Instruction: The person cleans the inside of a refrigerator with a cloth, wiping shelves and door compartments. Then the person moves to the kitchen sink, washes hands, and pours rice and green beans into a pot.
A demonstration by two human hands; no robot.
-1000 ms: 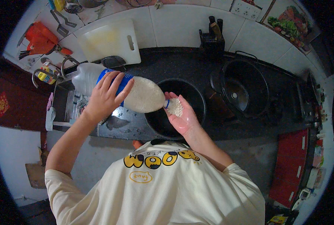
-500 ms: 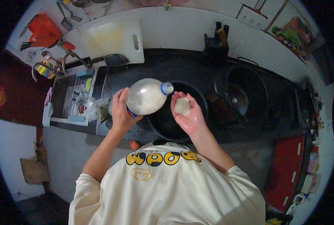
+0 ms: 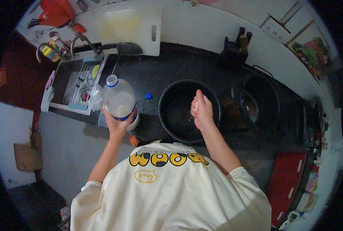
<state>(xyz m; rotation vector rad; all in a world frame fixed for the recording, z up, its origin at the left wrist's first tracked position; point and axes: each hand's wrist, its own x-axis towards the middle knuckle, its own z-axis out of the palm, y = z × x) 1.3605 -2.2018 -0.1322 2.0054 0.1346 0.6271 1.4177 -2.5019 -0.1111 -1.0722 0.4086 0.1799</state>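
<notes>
My left hand [image 3: 117, 125] grips a large clear plastic bottle [image 3: 119, 98] of white grains that look like rice. It stands nearly upright with its mouth uncapped, at the counter's left part. Tipped on its side over a round black pot [image 3: 175, 115], my right hand [image 3: 204, 113] is closed around a small heap of rice [image 3: 195, 106]. Some grains show between the fingers, and a few pale ones appear just below against the dark pot. Between bottle and pot, a blue cap [image 3: 148, 96] lies on the counter.
At the left is a sink [image 3: 67, 82] with a rack and faucets. A white cutting board [image 3: 131, 30] leans on the back wall. A knife block [image 3: 236, 48] stands behind the pot. Another dark pan [image 3: 256, 102] sits to the right, on the stove area.
The bottle went from tilted over the pot to upright, moving left. My right hand turned from palm-up and cupped to sideways, its fingers closing round the rice. The blue cap came into view.
</notes>
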